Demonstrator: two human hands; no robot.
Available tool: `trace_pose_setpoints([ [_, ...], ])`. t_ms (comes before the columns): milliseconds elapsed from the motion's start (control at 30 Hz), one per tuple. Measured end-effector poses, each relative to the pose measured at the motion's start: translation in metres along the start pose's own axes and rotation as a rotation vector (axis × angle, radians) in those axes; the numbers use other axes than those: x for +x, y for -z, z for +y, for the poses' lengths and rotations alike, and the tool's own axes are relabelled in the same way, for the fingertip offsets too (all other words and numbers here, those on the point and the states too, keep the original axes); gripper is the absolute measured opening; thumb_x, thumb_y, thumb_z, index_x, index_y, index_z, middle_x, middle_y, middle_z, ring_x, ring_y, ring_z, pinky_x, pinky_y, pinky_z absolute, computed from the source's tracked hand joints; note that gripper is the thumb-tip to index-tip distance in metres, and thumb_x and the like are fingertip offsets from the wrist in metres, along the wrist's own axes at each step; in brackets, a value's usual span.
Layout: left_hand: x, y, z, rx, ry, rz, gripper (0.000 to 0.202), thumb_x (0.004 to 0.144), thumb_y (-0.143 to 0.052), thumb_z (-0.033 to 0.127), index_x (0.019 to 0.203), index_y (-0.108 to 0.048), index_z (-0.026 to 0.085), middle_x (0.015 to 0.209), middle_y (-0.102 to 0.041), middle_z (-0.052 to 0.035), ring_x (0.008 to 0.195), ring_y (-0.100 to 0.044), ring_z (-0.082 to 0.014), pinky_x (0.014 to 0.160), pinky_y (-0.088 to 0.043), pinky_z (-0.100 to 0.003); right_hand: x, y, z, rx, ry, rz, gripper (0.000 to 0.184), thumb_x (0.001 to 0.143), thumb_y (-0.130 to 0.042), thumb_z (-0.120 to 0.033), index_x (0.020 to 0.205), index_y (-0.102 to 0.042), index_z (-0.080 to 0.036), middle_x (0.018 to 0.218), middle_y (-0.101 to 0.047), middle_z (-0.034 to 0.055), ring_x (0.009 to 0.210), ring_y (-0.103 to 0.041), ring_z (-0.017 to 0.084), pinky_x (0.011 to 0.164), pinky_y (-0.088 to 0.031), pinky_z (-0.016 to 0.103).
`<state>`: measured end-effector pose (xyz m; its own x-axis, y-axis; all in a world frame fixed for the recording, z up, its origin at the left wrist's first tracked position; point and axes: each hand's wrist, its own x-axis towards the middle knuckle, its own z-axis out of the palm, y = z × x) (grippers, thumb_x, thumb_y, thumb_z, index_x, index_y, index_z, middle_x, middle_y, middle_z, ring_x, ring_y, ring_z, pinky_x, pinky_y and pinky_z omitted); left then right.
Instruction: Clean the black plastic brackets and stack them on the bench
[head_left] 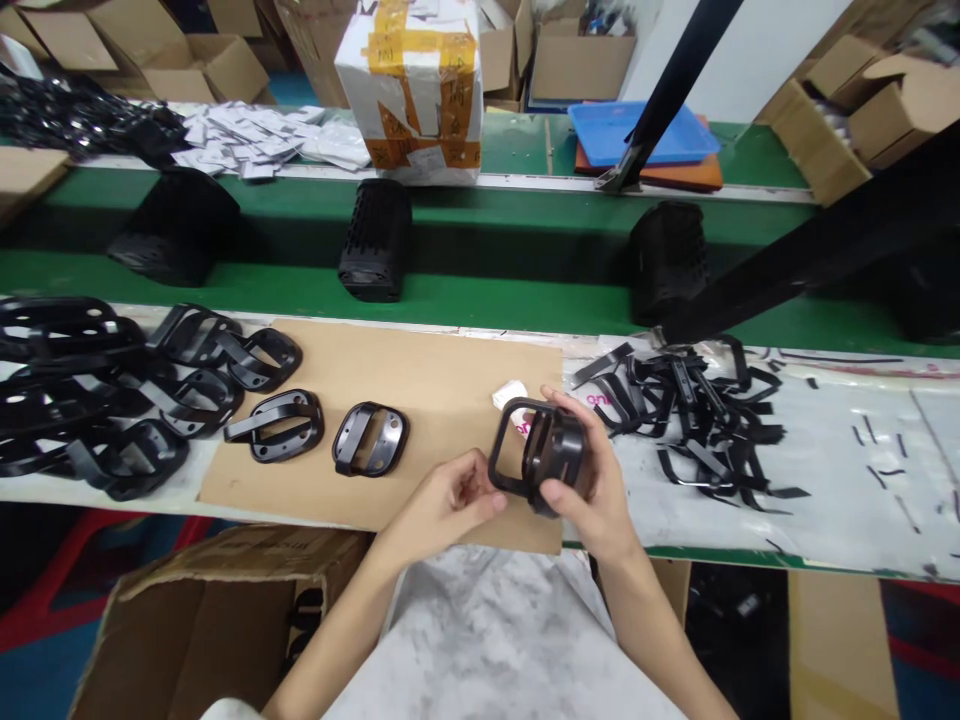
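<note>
My right hand (596,490) grips a black plastic frame (562,450) with rounded corners, tilted up above the cardboard sheet (450,380). Its thumb presses the lower edge while the fingers wrap behind. Close to the frame's lower left corner is my left hand (454,495), fingers loosely curled and thumb stretched toward the part; I cannot tell whether it touches. Left of it on the cardboard lie two oval black plates with straps, a nearer plate (370,440) and a farther plate (285,425). A small white piece with red print (511,395) lies behind the held frame.
Several more strapped plates (127,440) are heaped at the left. Loose black straps (697,410) form a pile at the right. Black housings (376,240) stand on the green belt (487,290). A dark post (810,250) slants across the right, and a taped box (420,90) stands behind.
</note>
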<state>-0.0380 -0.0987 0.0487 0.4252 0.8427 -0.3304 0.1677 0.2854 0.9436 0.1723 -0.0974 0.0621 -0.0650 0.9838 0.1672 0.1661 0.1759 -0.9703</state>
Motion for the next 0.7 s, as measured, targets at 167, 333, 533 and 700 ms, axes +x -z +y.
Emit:
trace_pose_setpoints([
  [167, -0.004, 0.003, 0.004, -0.045, -0.01, -0.061, 0.034, 0.091, -0.071, 0.047, 0.089, -0.05, 0.02, 0.077, -0.047, 0.0034, 0.073, -0.044, -0.0131, 0.067, -0.036, -0.024, 0.0, 0.005, 0.008, 0.052, -0.028, -0.005, 0.074, 0.09, -0.065, -0.07, 0.149, -0.046, -0.029, 0.156, -0.052, 0.0116, 0.146, -0.049, 0.036, 0.119, -0.044, 0.053],
  [333, -0.002, 0.0, -0.001, -0.021, -0.011, -0.068, 0.036, 0.092, -0.069, 0.05, 0.087, -0.049, 0.02, 0.077, -0.044, 0.0041, 0.071, -0.041, -0.0126, 0.065, -0.034, -0.024, -0.002, 0.002, 0.007, 0.093, -0.028, -0.006, 0.072, 0.09, -0.07, -0.064, 0.149, -0.047, -0.03, 0.153, -0.054, 0.0107, 0.145, -0.05, 0.034, 0.118, -0.045, 0.051],
  [533, 0.005, -0.004, -0.012, 0.263, 0.008, 0.073, 0.037, 0.098, -0.056, 0.05, 0.078, -0.051, 0.019, 0.068, -0.047, 0.0039, 0.064, -0.043, -0.0128, 0.06, -0.03, -0.025, -0.01, -0.003, 0.001, -0.094, 0.006, -0.079, 0.081, 0.083, -0.083, -0.042, 0.153, -0.044, -0.032, 0.166, -0.036, 0.0114, 0.156, -0.034, 0.035, 0.125, -0.036, 0.056],
  [700, 0.009, -0.005, -0.02, 0.398, 0.019, 0.118, 0.025, 0.093, -0.055, 0.034, 0.074, -0.057, 0.017, 0.067, -0.062, -0.0011, 0.061, -0.052, -0.0155, 0.059, -0.034, -0.027, -0.013, -0.011, -0.01, -0.298, 0.063, -0.227, 0.093, 0.077, -0.088, -0.032, 0.156, -0.041, -0.039, 0.172, -0.025, 0.0066, 0.157, -0.03, 0.037, 0.127, -0.032, 0.06],
])
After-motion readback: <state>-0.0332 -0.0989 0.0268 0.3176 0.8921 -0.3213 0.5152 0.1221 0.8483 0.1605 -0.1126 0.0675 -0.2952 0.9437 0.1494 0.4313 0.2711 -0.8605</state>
